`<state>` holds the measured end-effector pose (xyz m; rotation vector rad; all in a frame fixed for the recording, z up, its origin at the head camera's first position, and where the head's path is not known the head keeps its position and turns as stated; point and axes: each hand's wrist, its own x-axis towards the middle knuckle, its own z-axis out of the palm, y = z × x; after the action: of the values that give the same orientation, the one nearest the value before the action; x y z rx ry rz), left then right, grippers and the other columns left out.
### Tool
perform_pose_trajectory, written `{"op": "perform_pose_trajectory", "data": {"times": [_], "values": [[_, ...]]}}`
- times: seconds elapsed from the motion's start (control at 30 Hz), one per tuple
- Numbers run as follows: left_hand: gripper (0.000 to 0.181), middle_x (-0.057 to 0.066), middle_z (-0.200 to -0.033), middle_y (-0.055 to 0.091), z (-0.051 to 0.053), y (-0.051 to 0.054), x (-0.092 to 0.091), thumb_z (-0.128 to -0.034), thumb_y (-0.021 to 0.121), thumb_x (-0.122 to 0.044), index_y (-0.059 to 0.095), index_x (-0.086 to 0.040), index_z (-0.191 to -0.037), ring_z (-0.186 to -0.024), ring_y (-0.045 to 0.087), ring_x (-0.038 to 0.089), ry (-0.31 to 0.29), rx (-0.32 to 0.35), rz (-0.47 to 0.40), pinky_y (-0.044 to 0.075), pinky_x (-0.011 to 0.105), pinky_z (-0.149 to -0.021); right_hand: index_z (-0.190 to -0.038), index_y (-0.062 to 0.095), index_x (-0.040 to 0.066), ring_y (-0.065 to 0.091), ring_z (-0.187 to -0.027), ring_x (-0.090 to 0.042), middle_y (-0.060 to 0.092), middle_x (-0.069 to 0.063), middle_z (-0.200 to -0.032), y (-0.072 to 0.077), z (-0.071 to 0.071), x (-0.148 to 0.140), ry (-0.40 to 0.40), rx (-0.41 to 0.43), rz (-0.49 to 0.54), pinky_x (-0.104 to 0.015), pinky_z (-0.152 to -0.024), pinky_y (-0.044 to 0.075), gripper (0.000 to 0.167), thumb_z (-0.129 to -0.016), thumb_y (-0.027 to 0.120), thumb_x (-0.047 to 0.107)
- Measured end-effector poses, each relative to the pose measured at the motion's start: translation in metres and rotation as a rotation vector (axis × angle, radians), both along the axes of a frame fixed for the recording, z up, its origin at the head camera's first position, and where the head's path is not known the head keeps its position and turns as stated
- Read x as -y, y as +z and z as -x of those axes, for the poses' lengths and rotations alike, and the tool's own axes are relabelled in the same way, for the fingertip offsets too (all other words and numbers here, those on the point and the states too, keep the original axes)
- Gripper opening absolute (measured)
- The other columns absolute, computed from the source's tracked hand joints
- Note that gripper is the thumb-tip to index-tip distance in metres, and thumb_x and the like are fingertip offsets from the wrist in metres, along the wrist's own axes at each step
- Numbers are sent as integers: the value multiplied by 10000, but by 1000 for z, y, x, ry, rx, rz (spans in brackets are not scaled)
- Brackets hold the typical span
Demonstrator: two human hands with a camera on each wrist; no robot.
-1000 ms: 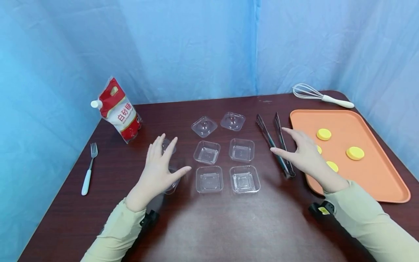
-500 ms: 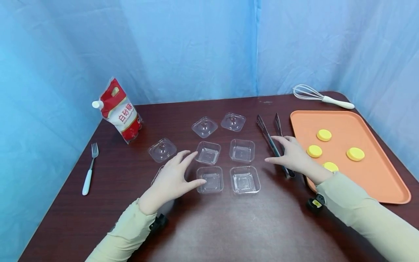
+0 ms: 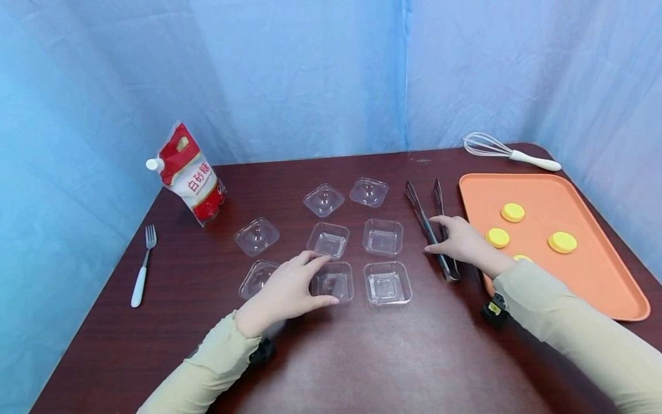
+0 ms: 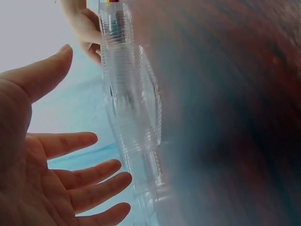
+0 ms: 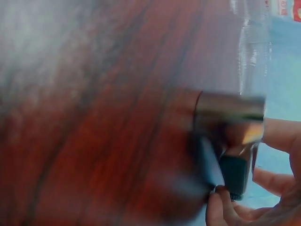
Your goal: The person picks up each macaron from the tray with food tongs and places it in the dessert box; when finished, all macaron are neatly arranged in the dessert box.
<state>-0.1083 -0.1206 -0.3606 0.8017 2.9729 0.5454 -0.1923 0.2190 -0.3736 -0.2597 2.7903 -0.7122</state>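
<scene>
My left hand (image 3: 289,290) reaches over the near-left clear plastic container (image 3: 335,283), thumb and fingers spread. In the left wrist view those fingers (image 4: 94,181) stand apart in front of the blurred row of containers (image 4: 124,94), holding nothing. On the right, my right hand (image 3: 460,241) grips the metal tongs (image 3: 425,224), thumb on one side and fingers on the other. The right wrist view shows fingers (image 5: 221,207) curled at the dark grip of the tongs, with their metal hinge end (image 5: 230,110) nearest the camera; part is blurred.
More open containers (image 3: 383,237) form a grid, with clear lids (image 3: 323,199) behind and to the left. An orange tray (image 3: 595,287) carries several yellow discs (image 3: 562,242). A whisk (image 3: 532,159), sugar pouch (image 3: 193,175) and fork (image 3: 142,270) lie or stand around them.
My left hand has moved right and nearer, from the lids to the near-left container. My right hand has closed in around the tongs, whose hinge end has shifted slightly left.
</scene>
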Motion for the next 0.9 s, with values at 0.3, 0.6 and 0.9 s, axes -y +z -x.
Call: {"op": "perform_pose_trajectory", "data": {"times": [0.3, 0.6, 0.9], "values": [[732, 83, -1202, 573, 0, -3, -3, -722, 778, -452, 549, -97, -1321, -1087, 583, 266, -30, 37, 23, 460, 431, -933, -1331, 441, -81, 480, -1146, -434, 466, -326, -1301, 1, 3, 1, -70, 19, 24, -572, -963, 406, 675, -836, 696, 300], [694, 73, -1162, 580, 2, -7, -3, -732, 783, -414, 567, -68, -1293, -1028, 599, 259, -44, 69, 20, 473, 429, -899, -1340, 437, -73, 487, -1111, -427, 461, -336, -1297, -1, 1, -2, -102, 3, 69, -566, -942, 407, 638, -855, 667, 271], [674, 70, -1168, 581, 6, -7, -3, -708, 803, -411, 591, -71, -1251, -999, 626, 238, -48, 77, -4, 501, 405, -854, -1422, 370, -25, 490, -790, -324, 505, -275, -1063, 6, 2, -4, -139, -66, 166, -406, -696, 436, 624, -877, 631, 133]]}}
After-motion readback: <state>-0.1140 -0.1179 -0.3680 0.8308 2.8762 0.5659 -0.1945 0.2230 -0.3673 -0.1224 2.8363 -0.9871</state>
